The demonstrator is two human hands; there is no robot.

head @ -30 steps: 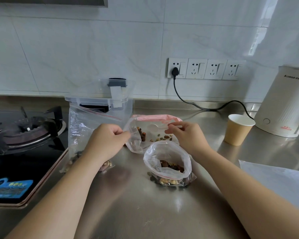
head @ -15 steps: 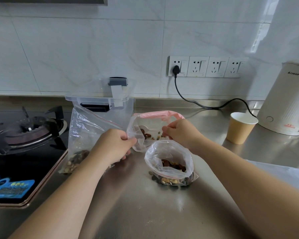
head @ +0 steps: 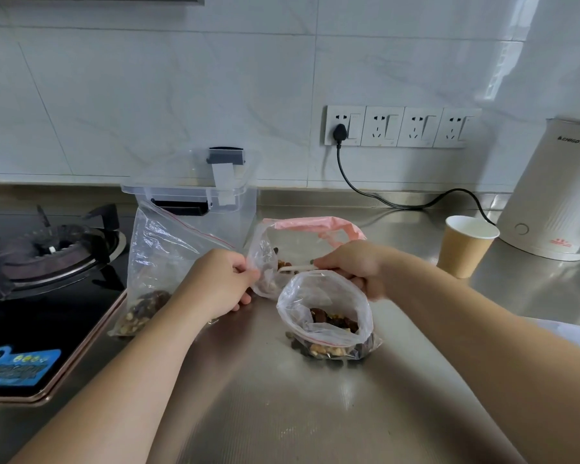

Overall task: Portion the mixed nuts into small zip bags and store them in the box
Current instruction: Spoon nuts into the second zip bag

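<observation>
Steel surface | left hand still pinches pink-top bag, right hand now gripping spoon | scooping's underway

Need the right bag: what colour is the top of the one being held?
Pink top, head view.

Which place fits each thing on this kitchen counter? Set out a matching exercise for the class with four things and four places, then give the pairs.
Things:
1. paper cup
2. clear box
3. gas burner
4. black plug

Places:
A. far left, on the stove
B. in the wall socket
C. behind the large zip bag
D. beside the white kettle

Pairs: 1-D, 2-C, 3-A, 4-B
</observation>
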